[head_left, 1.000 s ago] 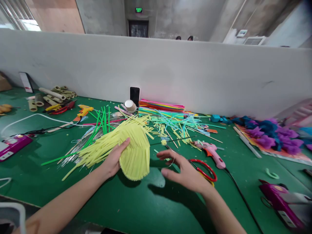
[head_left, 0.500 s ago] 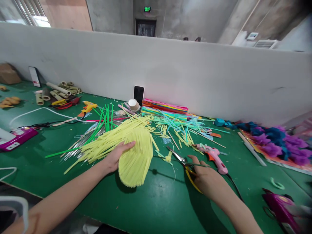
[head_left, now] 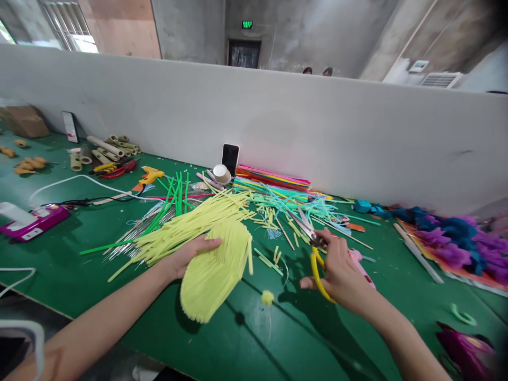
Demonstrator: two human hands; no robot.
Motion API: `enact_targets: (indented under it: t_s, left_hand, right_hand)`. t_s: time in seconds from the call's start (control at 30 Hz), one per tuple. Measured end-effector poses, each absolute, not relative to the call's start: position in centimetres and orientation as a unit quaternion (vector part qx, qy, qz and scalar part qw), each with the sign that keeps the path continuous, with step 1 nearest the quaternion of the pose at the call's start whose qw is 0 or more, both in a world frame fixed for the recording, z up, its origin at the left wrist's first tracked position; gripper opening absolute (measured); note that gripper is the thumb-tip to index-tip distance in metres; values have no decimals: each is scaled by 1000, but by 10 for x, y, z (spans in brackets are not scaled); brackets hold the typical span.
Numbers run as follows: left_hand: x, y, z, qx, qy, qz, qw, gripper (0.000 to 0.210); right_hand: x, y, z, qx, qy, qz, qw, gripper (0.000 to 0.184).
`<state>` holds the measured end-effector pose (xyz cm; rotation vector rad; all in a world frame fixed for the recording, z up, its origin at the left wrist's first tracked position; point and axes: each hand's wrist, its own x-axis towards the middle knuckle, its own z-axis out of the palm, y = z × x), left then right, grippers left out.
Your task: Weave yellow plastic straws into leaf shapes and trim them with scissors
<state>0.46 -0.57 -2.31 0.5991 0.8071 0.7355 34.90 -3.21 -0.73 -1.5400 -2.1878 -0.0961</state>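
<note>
My left hand [head_left: 194, 255] pinches a flat, rounded fan of yellow pipe cleaners [head_left: 216, 270], thumb on top and the other fingers hidden beneath. It is held in front of a heap of yellow pipe cleaners [head_left: 190, 214]. In my right hand [head_left: 337, 264] are scissors with yellow handles [head_left: 317, 270]. Their blades point up and away, over the scattered cut pieces. A small fuzzy yellow tuft [head_left: 268, 297] shows between my hands, beside thin dark lines that I cannot tell as stem or shadow. Short yellow pieces [head_left: 277, 255] lie nearby.
A pink glue gun [head_left: 363, 267] lies partly behind my right hand. Further back are a phone [head_left: 230, 159], a paper cup [head_left: 221, 174] and bundled coloured pipe cleaners [head_left: 273, 177]. A yellow glue gun [head_left: 151, 175] and bamboo tubes [head_left: 109, 152] lie left; purple-blue fuzzy pieces [head_left: 448, 238] lie right.
My right hand has raised the scissors and turned them over the cut pieces. The yellow fan has moved slightly left and down, and the yellow tuft now appears lower and nearer to me.
</note>
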Motion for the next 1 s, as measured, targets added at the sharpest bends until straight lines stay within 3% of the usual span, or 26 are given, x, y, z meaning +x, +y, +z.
enact_targets:
  t_s: [0.03,0.17,0.23,0.5,0.67,1.0]
  left_hand:
    - [4,-6,-24,291,388,341,805,27]
    - [3,-5,-25,306,411,341,788,30]
    - [3,-4,-25,304,407,342,791,31]
    - [7,-5,-29,318,397,327,796,34]
    - [10,-6,-37,350,372,311,801,46]
    - [9,-8,-38,353,343,300,817,47]
  right_hand:
    - [349,-33,-3,-561,-796,-39,226,75]
    - [350,-40,14,-555,-799,-84,218,34]
    - [351,-46,18,-513,-832,-100,187,28]
    - [339,-51,16,-462,-869,-78,157,40]
    - [326,-45,16,-467,-871,-49,146,37]
    - [320,-39,14,-484,-864,-52,126,39]
